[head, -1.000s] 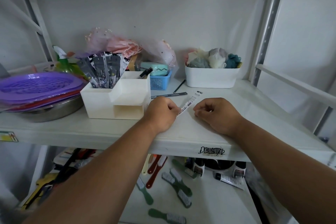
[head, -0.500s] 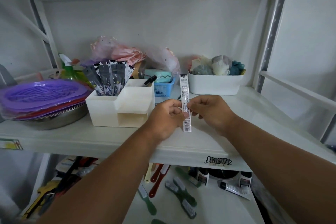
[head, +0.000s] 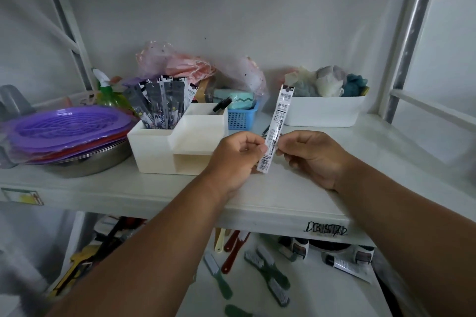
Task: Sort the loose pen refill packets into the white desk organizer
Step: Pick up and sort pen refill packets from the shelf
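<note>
so counting things up: one narrow clear-plastic pen refill packet with white printed label (head: 275, 129) sits mid-frame, held nearly upright with its top leaning a bit right, above the white shelf board (head: 296, 195); two hands on it; left hand (head: 238, 159) pinches the lower part between thumb and curled fingers, right hand (head: 313, 156) pinches it from the right side, fingers curled too

one white plastic desk organizer, boxy with stepped compartments (head: 164, 152), sits just left of the left hand; its back-left compartment holds a fanned bunch of dark glossy refill packets (head: 161, 104), maybe six or seven, can't count exactly; one black marker-like thing (head: 222, 105) pokes out of the back-right compartment

further left: one stack of ribbed purple plastic trays (head: 67, 126) on a round metal pan (head: 95, 159); behind the organizer one small blue mesh basket (head: 242, 117); upper right, one white rectangular tub of soft rolled cloths (head: 324, 110)

lower shelf has several green-handled brushes (head: 273, 275), bristly, scattered

versus half a second ago: the packet stood straight up then, now it tilts right and sits a touch further right; a second ago it lay flat on the shelf under both hands
</note>
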